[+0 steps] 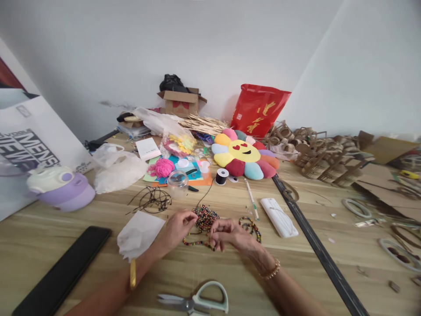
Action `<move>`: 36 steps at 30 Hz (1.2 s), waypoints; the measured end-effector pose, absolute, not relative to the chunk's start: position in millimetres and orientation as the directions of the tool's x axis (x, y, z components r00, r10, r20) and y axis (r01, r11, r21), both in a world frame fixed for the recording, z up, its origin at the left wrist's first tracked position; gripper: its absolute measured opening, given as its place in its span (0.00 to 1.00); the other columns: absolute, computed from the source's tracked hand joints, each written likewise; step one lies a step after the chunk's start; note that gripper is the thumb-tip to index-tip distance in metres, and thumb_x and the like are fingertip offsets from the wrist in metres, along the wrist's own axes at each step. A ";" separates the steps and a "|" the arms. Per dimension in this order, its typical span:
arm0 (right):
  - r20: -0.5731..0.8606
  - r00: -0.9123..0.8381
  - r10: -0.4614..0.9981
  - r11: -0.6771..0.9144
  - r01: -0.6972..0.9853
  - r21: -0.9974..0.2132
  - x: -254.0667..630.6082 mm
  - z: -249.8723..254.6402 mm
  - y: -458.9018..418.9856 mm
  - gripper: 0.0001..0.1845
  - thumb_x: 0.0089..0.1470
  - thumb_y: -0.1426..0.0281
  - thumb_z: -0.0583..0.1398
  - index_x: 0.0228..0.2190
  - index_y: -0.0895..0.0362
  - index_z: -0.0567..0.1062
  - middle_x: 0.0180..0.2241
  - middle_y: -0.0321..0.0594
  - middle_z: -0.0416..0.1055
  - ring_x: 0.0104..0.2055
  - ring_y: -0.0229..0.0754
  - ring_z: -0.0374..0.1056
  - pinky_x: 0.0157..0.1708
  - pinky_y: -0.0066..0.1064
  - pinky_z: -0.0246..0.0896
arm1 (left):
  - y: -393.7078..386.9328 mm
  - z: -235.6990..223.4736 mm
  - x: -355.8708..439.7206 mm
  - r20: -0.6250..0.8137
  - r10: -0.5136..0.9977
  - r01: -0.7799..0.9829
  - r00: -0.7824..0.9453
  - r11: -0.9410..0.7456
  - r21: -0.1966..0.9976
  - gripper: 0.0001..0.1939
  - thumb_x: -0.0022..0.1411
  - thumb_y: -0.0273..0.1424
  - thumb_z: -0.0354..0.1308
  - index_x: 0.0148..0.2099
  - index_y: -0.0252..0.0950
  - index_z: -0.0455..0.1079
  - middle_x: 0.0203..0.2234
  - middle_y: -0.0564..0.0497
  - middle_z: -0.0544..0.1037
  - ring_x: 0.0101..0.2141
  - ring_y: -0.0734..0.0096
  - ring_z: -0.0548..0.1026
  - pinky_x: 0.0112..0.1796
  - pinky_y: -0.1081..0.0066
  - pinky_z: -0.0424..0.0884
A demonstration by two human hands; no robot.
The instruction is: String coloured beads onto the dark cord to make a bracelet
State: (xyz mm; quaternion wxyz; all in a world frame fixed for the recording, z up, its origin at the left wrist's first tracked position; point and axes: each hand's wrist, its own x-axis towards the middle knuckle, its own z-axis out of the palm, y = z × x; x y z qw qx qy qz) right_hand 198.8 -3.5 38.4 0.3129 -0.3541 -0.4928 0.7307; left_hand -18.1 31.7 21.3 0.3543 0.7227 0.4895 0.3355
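My left hand (pixel 179 228) is closed in a pinch at the left edge of a pile of small multicoloured beads (pixel 205 216); what its fingertips hold is too small to make out. At the pile's right side, my right hand (pixel 228 233) pinches a string of beads (pixel 197 242), which curves over the table below the pile. A thin black cord runs from a spool (pixel 222 176) down to the beads. Beaded loops (pixel 251 228) lie just beyond my right hand. Under my left wrist area is a crumpled white paper (pixel 138 235).
Scissors (pixel 197 300) lie at the near edge, and a black phone-like slab (pixel 64 272) at left. Beyond the hands are black cord pieces (pixel 151 199), a clear jar (pixel 178 184), a flower cushion (pixel 244 153) and a white packet (pixel 279 217). Small woven baskets (pixel 322 162) crowd the right.
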 end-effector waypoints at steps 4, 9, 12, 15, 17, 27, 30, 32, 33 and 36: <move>-0.247 -0.677 0.693 -0.336 -0.001 -0.942 196.7 32.9 -5.7 0.20 0.45 0.57 0.70 0.27 0.61 0.74 0.23 0.37 0.75 0.21 0.32 0.69 0.21 0.20 0.63 | 42.5 12.3 -22.9 0.166 0.941 0.563 0.295 -0.311 0.765 0.07 0.55 0.30 0.58 0.28 0.37 0.76 0.28 0.48 0.79 0.33 0.61 0.74 0.37 0.68 0.66; -0.254 -0.716 0.650 -0.295 0.071 -0.953 191.4 22.0 -8.7 0.22 0.45 0.53 0.68 0.27 0.60 0.74 0.22 0.36 0.74 0.20 0.31 0.68 0.20 0.19 0.62 | 48.2 6.8 -20.5 0.158 0.935 0.646 0.318 -0.335 0.685 0.07 0.55 0.31 0.59 0.26 0.37 0.73 0.25 0.49 0.76 0.31 0.61 0.72 0.37 0.68 0.63; -0.251 -0.720 0.647 -0.262 0.099 -0.960 191.3 16.3 -8.8 0.22 0.46 0.53 0.67 0.27 0.60 0.74 0.22 0.35 0.73 0.20 0.31 0.68 0.20 0.19 0.61 | 46.5 11.5 -13.0 0.183 0.921 0.679 0.344 -0.379 0.629 0.09 0.57 0.33 0.61 0.25 0.37 0.72 0.24 0.49 0.75 0.33 0.60 0.71 0.40 0.66 0.61; -0.255 -0.729 0.635 -0.241 0.127 -0.962 192.7 10.1 -7.6 0.21 0.47 0.54 0.67 0.27 0.60 0.74 0.22 0.34 0.73 0.20 0.30 0.68 0.20 0.18 0.59 | 44.4 18.2 -4.7 0.131 0.934 0.734 0.334 -0.345 0.585 0.10 0.57 0.32 0.61 0.24 0.36 0.71 0.26 0.48 0.76 0.35 0.59 0.71 0.43 0.63 0.59; -0.253 -0.735 0.629 -0.235 0.130 -0.963 193.8 6.1 -6.5 0.20 0.48 0.54 0.67 0.27 0.60 0.74 0.22 0.33 0.73 0.20 0.30 0.68 0.20 0.18 0.59 | 44.5 20.2 -1.4 0.099 0.940 0.753 0.325 -0.321 0.575 0.09 0.55 0.30 0.62 0.23 0.36 0.71 0.25 0.48 0.76 0.35 0.59 0.71 0.44 0.62 0.58; -0.192 -0.735 0.651 -0.217 0.063 -0.974 196.5 8.1 -8.8 0.11 0.48 0.63 0.67 0.26 0.59 0.75 0.22 0.34 0.73 0.21 0.33 0.69 0.19 0.21 0.60 | 48.3 26.0 -6.7 0.093 0.939 0.488 0.331 -0.255 0.835 0.11 0.54 0.35 0.59 0.24 0.35 0.70 0.20 0.52 0.74 0.26 0.68 0.70 0.32 0.70 0.64; -0.170 -0.721 0.672 -0.213 0.032 -0.976 197.2 8.5 -9.0 0.10 0.47 0.65 0.67 0.27 0.60 0.76 0.22 0.34 0.73 0.20 0.34 0.68 0.19 0.22 0.59 | 47.9 38.8 -6.7 0.029 0.946 0.384 0.322 -0.158 0.910 0.12 0.53 0.37 0.60 0.24 0.34 0.70 0.20 0.53 0.74 0.26 0.70 0.70 0.32 0.71 0.65; -0.169 -0.714 0.679 -0.218 0.025 -0.976 198.3 9.1 -7.1 0.11 0.46 0.64 0.67 0.28 0.59 0.76 0.21 0.34 0.73 0.20 0.33 0.68 0.19 0.22 0.60 | 47.9 47.7 -5.9 -0.011 0.943 0.287 0.331 -0.090 0.954 0.13 0.52 0.38 0.62 0.25 0.33 0.71 0.20 0.53 0.75 0.25 0.71 0.70 0.30 0.72 0.65; -0.171 -0.715 0.678 -0.218 0.027 -0.975 199.1 9.7 -5.6 0.12 0.46 0.63 0.68 0.28 0.59 0.76 0.21 0.33 0.73 0.20 0.33 0.67 0.19 0.21 0.60 | 48.1 51.6 -5.2 -0.020 0.941 0.236 0.339 -0.064 0.970 0.13 0.53 0.39 0.62 0.26 0.33 0.71 0.21 0.52 0.76 0.25 0.71 0.70 0.30 0.72 0.66; -0.152 -0.701 0.697 -0.196 0.018 -0.981 202.3 12.2 0.5 0.14 0.46 0.60 0.68 0.28 0.59 0.75 0.21 0.32 0.73 0.19 0.30 0.66 0.19 0.19 0.59 | 50.0 59.8 -2.2 -0.066 0.926 0.086 0.372 0.036 0.996 0.14 0.53 0.39 0.63 0.29 0.32 0.72 0.25 0.48 0.79 0.25 0.74 0.71 0.30 0.73 0.67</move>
